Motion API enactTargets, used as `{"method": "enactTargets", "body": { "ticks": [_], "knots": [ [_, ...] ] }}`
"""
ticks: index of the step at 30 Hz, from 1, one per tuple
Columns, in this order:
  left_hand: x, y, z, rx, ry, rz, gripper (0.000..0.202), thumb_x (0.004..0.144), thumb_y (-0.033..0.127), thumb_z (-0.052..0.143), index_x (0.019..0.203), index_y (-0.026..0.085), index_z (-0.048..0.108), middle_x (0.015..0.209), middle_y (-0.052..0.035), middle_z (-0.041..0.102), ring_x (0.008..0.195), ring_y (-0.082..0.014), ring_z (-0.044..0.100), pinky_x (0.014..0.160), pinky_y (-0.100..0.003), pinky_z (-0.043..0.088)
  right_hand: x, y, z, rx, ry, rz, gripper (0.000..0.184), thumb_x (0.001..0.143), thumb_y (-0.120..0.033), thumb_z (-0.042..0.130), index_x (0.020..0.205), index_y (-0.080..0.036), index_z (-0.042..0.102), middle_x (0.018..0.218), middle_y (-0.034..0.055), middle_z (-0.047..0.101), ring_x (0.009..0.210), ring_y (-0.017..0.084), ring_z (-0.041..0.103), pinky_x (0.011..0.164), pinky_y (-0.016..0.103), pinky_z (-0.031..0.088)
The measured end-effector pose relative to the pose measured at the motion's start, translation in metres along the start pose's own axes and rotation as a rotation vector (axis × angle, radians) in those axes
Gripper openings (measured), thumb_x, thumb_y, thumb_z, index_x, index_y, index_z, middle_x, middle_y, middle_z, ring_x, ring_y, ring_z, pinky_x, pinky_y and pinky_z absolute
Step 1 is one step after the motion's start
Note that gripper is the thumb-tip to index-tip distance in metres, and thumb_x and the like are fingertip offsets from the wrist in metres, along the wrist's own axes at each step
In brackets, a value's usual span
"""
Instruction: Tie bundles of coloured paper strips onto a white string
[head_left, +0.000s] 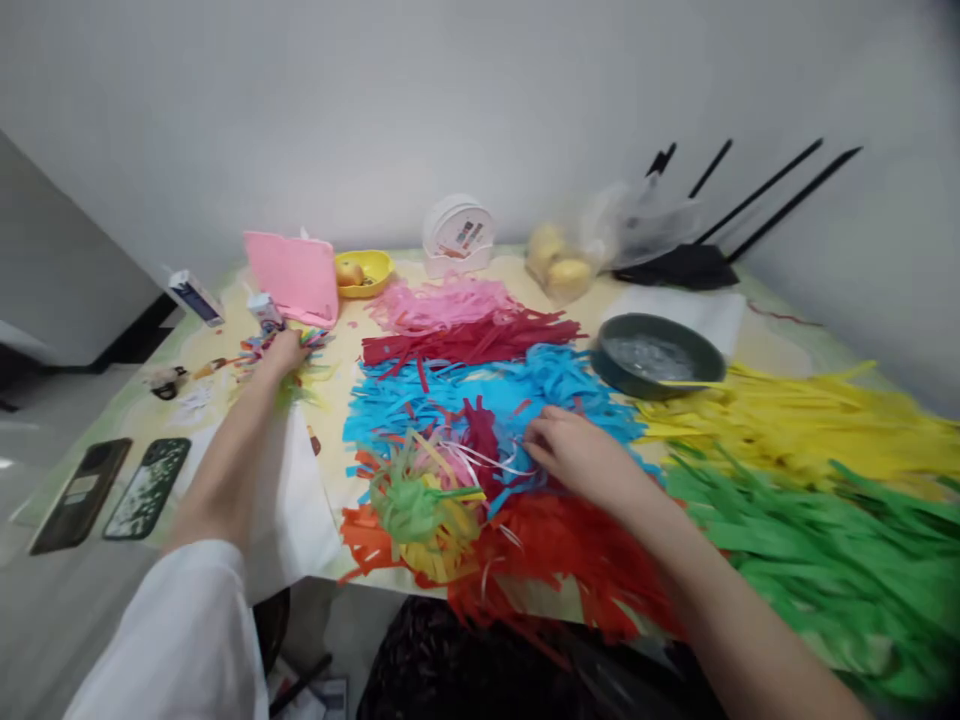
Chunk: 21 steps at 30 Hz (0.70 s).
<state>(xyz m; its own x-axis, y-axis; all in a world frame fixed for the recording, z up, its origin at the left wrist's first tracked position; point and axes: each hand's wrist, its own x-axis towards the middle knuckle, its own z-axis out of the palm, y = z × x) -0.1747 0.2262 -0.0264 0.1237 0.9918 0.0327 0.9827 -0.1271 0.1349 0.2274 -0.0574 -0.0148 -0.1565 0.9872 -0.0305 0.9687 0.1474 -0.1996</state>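
Note:
My left hand point(283, 352) reaches far left across the table and closes on a small bundle of mixed-colour paper strips point(304, 372) near a pink box point(292, 275). My right hand point(577, 455) rests on the blue paper strips point(480, 395), fingers curled and pinching at thin strips. Just in front lies a finished pom-pom of green, yellow and pink strips point(420, 505). Piles of pink strips point(442, 300), dark red strips point(472, 340), orange-red strips point(555, 550), green strips point(810, 550) and yellow strips point(810, 410) cover the table.
A dark bowl point(656, 355) with clear liquid stands right of the blue pile. A yellow dish with fruit point(364, 272), a white round container point(457, 235), bagged fruit point(562, 262) and black rods point(757, 195) line the back. Two phones point(112, 490) lie at the left edge, and a small carton point(195, 297) stands further back.

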Motion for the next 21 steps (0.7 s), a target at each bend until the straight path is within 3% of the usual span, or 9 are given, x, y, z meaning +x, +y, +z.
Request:
{"method": "enactTargets", "body": {
  "ticks": [4, 8, 12, 14, 16, 18, 21],
  "knots": [
    [-0.016, 0.003, -0.005, -0.106, 0.049, -0.012, 0.035, 0.092, 0.034, 0.059, 0.121, 0.014, 0.057, 0.121, -0.0103, 0.06, 0.104, -0.0226, 0.062, 0.088, -0.043, 0.054, -0.007, 0.005, -0.002, 0.309, 0.174, 0.062, 0.012, 0.082, -0.019, 0.058, 0.071, -0.019, 0.063, 0.071, 0.004, 0.065, 0.064, 0.018, 0.06, 0.063, 0.029, 0.044],
    [-0.032, 0.007, -0.017, -0.252, 0.224, -0.006, 0.021, 0.079, 0.019, 0.067, 0.097, 0.011, 0.061, 0.095, -0.0101, 0.065, 0.096, -0.0256, 0.061, 0.083, -0.037, 0.05, -0.021, 0.007, -0.013, 0.904, 0.476, 0.153, 0.019, 0.081, -0.039, 0.064, 0.078, -0.021, 0.061, 0.072, 0.0026, 0.069, 0.052, 0.015, 0.058, 0.049, 0.026, 0.045],
    [-0.06, 0.021, -0.041, -0.405, 0.403, 0.041, 0.018, 0.085, 0.02, 0.055, 0.102, 0.015, 0.054, 0.094, -0.0065, 0.062, 0.091, -0.0198, 0.06, 0.082, -0.031, 0.048, -0.03, 0.0, -0.023, 1.345, 0.627, 0.143, 0.024, 0.074, -0.04, 0.075, 0.076, -0.022, 0.06, 0.07, 0.0019, 0.07, 0.046, 0.012, 0.057, 0.042, 0.023, 0.047],
    [-0.086, 0.035, -0.053, -0.566, 0.454, 0.114, 0.024, 0.086, 0.027, 0.056, 0.107, 0.018, 0.05, 0.097, -0.0043, 0.062, 0.09, -0.0173, 0.061, 0.082, -0.029, 0.049, -0.031, -0.009, -0.027, 1.412, 0.637, 0.132, 0.023, 0.073, -0.038, 0.077, 0.076, -0.023, 0.06, 0.065, 0.0006, 0.068, 0.044, 0.012, 0.056, 0.041, 0.024, 0.047],
    [-0.118, 0.055, -0.064, -0.878, 0.458, 0.224, 0.032, 0.083, 0.034, 0.062, 0.108, 0.019, 0.05, 0.096, -0.0029, 0.064, 0.087, -0.0169, 0.062, 0.081, -0.029, 0.05, -0.028, -0.023, -0.032, 1.42, 0.595, 0.108, 0.022, 0.074, -0.038, 0.076, 0.082, -0.024, 0.061, 0.065, 0.0001, 0.067, 0.046, 0.014, 0.058, 0.042, 0.025, 0.049],
    [-0.152, 0.079, -0.071, -1.133, 0.384, 0.294, 0.041, 0.077, 0.038, 0.07, 0.11, 0.019, 0.052, 0.094, -0.0028, 0.066, 0.086, -0.0177, 0.064, 0.081, -0.029, 0.05, -0.023, -0.04, -0.039, 1.392, 0.53, 0.053, 0.024, 0.076, -0.038, 0.073, 0.094, -0.025, 0.063, 0.071, 0.0008, 0.068, 0.053, 0.016, 0.062, 0.048, 0.028, 0.053],
    [-0.192, 0.116, -0.076, -1.293, 0.191, 0.384, 0.049, 0.072, 0.038, 0.077, 0.113, 0.019, 0.057, 0.103, -0.0052, 0.068, 0.095, -0.0208, 0.066, 0.085, -0.031, 0.05, -0.011, -0.068, -0.054, 1.322, 0.455, -0.068, 0.025, 0.08, -0.038, 0.069, 0.098, -0.023, 0.063, 0.076, 0.0016, 0.068, 0.061, 0.015, 0.064, 0.055, 0.028, 0.054]
  ]
}}
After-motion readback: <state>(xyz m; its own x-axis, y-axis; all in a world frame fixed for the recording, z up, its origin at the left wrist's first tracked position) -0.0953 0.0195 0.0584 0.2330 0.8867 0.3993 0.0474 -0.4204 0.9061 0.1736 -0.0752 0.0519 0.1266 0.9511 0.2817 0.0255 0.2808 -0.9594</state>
